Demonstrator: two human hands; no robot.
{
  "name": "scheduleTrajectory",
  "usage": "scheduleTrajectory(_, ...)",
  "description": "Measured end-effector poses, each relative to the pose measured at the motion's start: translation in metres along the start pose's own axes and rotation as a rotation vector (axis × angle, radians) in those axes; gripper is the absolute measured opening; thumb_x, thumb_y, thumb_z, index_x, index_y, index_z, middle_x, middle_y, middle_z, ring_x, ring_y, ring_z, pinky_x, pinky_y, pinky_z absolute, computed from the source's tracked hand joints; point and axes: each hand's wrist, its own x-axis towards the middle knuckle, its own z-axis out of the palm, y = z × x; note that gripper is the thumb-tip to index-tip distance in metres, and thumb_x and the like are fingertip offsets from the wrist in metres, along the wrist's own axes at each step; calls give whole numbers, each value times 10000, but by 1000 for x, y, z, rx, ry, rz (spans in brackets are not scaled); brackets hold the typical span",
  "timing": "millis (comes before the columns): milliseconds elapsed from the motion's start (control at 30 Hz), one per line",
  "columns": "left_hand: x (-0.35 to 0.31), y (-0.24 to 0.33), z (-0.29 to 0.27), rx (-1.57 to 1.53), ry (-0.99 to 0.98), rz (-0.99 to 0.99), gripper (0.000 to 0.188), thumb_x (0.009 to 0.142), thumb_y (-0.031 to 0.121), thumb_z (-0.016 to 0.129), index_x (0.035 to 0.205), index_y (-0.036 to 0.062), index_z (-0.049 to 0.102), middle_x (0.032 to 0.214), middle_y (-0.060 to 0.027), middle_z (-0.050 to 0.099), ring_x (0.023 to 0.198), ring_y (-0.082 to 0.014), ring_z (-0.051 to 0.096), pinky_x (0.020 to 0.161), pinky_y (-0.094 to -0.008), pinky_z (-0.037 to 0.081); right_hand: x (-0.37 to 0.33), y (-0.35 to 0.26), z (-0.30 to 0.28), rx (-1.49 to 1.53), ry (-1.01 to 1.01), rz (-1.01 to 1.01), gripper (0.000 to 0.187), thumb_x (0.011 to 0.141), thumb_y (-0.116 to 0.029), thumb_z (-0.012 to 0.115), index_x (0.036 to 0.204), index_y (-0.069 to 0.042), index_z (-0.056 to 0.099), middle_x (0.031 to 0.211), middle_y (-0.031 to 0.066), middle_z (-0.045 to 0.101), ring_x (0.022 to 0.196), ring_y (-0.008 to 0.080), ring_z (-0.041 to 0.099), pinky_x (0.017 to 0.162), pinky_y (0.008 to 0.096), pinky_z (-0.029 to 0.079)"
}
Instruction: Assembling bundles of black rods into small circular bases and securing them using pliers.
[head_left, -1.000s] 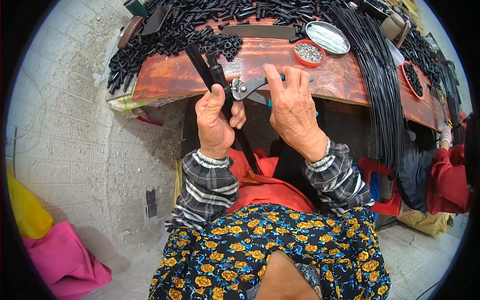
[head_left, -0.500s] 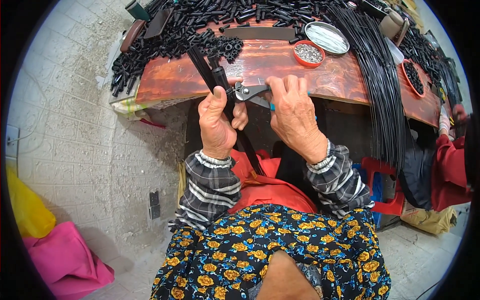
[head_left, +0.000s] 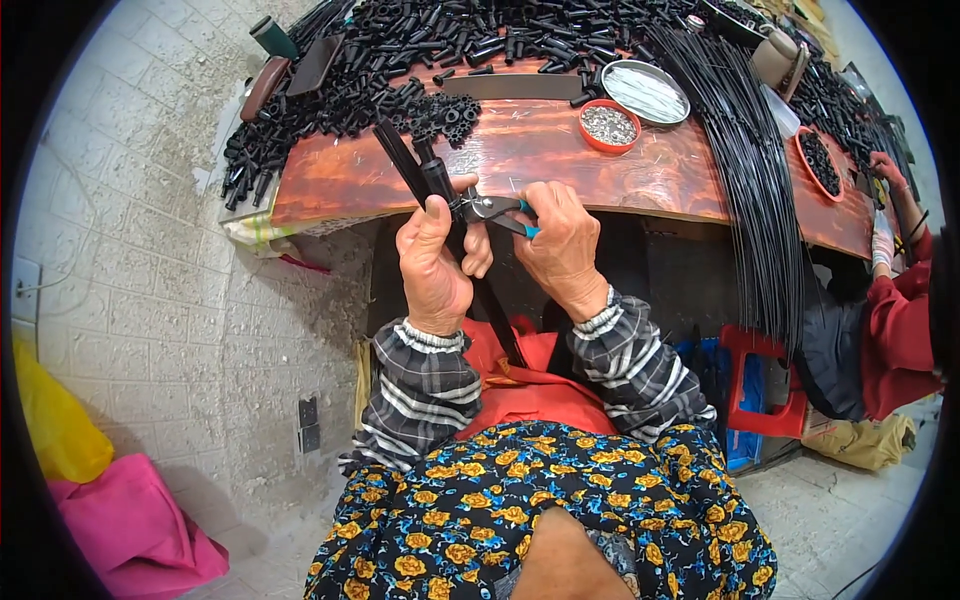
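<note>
My left hand [head_left: 437, 265] is closed around a black tubular part [head_left: 436, 176] with a bundle of thin black rods [head_left: 401, 160] beside it. The assembly slants down between my arms to the red cloth on my lap. My right hand [head_left: 562, 240] grips pliers [head_left: 518, 213] with teal-and-black handles. Their jaws meet the side of the black part, just by my left fingers. What exactly the jaws bite on is too small to make out.
On the reddish wooden table [head_left: 540, 140] stand a red bowl of small metal pieces [head_left: 609, 126] and an oval tray of white strips [head_left: 646, 92]. Black tubes [head_left: 420, 40] are heaped behind. Long black rods [head_left: 757, 200] hang over the edge. A co-worker's red sleeve [head_left: 905, 340] shows at right.
My right hand has shifted left and slightly down, nearer my left hand, and the pliers' handles show more. The co-worker's hands have come further into view at the right.
</note>
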Motion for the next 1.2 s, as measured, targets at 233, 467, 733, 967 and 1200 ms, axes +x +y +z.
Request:
scheduleTrajectory(233,-6,3,4,-59,31,-2,537,967,409,484,1287,-22,471,629,-43,479,473,-114,412,421,-254,325,39,19,-50,-53,-58,-378,284,633,-68,746,898,-99,647,759,69,583,711,280,597,585,386,491)
scheduleTrajectory(467,-18,6,18,169,-6,43,615,892,283,631,1369,-20,388,643,-16,486,444,-90,403,428,-233,334,89,25,-97,392,-1385,-38,375,681,-87,769,1017,-22,618,670,70,629,620,178,638,524,295,467)
scheduleTrajectory(733,-21,3,29,134,-58,-48,431,850,135,689,1183,-80,522,574,7,459,439,-67,391,405,-231,290,39,10,-117,156,-928,-182,454,640,-81,674,1059,21,532,810,107,565,736,254,584,620,347,448)
scheduleTrajectory(967,-22,0,29,136,-133,-3,697,788,142,742,1346,-74,385,644,11,510,477,-66,437,429,-219,340,37,28,-135,304,-899,-52,440,697,-112,693,1099,21,573,618,77,579,534,182,584,475,314,437)
scheduleTrajectory(1200,-27,11,27,138,-134,-104,464,790,125,726,1142,-100,523,611,-16,518,468,-72,434,419,-231,335,34,9,-137,182,-1176,10,437,682,-128,664,1074,23,543,767,111,559,718,237,586,619,366,454)
